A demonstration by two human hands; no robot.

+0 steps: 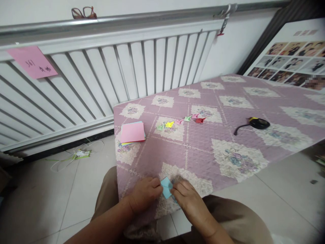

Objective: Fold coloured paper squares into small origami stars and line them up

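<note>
A small piece of folded light-blue paper [166, 187] lies between my hands at the near edge of the table. Pinching its left side is my left hand [146, 191], fingers closed. My right hand [185, 194] grips the right side of the same paper, its fingertips partly blurred. Farther back stand several small folded-paper figures [170, 124] in green, yellow, pink and red, set in a loose row. To the left of them sits a stack of coloured paper sheets [132, 132] with a pink one on top.
A purple floral cloth [162, 154] covers the table. On its right side rests a black and yellow object with a short cord [258, 123]. Behind runs a white radiator [142, 64] with a pink note [33, 62]. Glasses [84, 13] sit on the pipe; a photo board [291, 57] leans at right.
</note>
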